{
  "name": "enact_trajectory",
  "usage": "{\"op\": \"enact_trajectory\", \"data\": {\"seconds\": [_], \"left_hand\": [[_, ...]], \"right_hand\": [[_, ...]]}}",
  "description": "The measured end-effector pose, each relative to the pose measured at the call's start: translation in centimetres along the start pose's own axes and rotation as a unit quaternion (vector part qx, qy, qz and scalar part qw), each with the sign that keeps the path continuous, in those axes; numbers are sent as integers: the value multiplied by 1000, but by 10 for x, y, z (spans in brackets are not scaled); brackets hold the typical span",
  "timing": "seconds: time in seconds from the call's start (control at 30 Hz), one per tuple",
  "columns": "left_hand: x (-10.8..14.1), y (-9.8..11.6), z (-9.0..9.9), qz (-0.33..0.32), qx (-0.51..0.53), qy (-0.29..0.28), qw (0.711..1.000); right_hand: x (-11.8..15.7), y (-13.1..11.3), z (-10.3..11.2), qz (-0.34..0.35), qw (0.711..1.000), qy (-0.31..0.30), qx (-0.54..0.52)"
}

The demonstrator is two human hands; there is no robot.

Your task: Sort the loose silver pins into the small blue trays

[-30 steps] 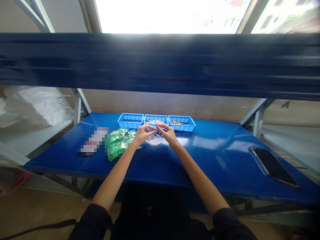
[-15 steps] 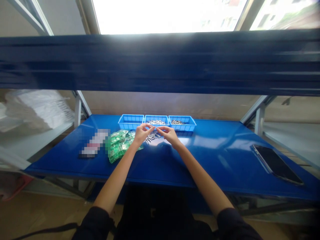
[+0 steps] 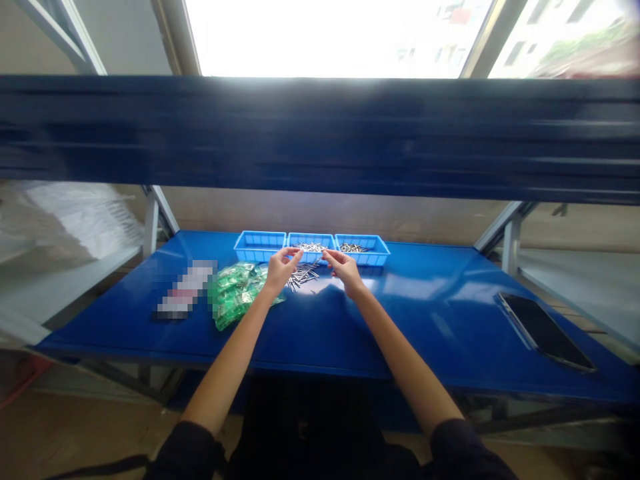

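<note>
My left hand [image 3: 283, 269] is closed in a pinch above the left side of a loose pile of thin silvery metal pins [image 3: 303, 276]. Across from it, my right hand [image 3: 344, 269] pinches with thumb and forefinger, a small gap away from the left fingertips. Whatever sits in either pinch is too small to make out. Behind the hands, a middle blue bin [image 3: 311, 238] holds many silvery pins, and the right blue bin [image 3: 381, 259] holds darker metal pieces. The left blue bin [image 3: 260, 256] shows only its bare inside.
Green plastic packets [image 3: 237, 297] lie heaped beside my left forearm. Left of them is a blurred-out item [image 3: 187, 290]. A phone [image 3: 547, 331] rests at the right of the blue table [image 3: 425, 333]. A blue shelf beam [image 3: 320, 137] crosses overhead.
My hands have drawn apart from nearly touching, leaving a gap between the fingertips. The camera view has shifted slightly.
</note>
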State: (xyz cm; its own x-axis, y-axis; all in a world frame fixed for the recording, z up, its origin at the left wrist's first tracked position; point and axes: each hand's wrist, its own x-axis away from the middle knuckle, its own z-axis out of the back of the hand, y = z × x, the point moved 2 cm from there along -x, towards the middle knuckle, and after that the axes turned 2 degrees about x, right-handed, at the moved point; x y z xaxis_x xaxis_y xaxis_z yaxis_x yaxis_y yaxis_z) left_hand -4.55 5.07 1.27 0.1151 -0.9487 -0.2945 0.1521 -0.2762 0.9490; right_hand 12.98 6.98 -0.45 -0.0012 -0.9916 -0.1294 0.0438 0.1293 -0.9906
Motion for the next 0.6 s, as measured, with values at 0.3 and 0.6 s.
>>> {"op": "enact_trajectory", "data": {"seconds": [0.3,0.6], "left_hand": [[-3,0,3,26,80,18,996],[-2,3,3,31,88,9,996]], "right_hand": [[-3,-2,7,22,999,44,17],[-1,-7,5,36,999,29,24]]}}
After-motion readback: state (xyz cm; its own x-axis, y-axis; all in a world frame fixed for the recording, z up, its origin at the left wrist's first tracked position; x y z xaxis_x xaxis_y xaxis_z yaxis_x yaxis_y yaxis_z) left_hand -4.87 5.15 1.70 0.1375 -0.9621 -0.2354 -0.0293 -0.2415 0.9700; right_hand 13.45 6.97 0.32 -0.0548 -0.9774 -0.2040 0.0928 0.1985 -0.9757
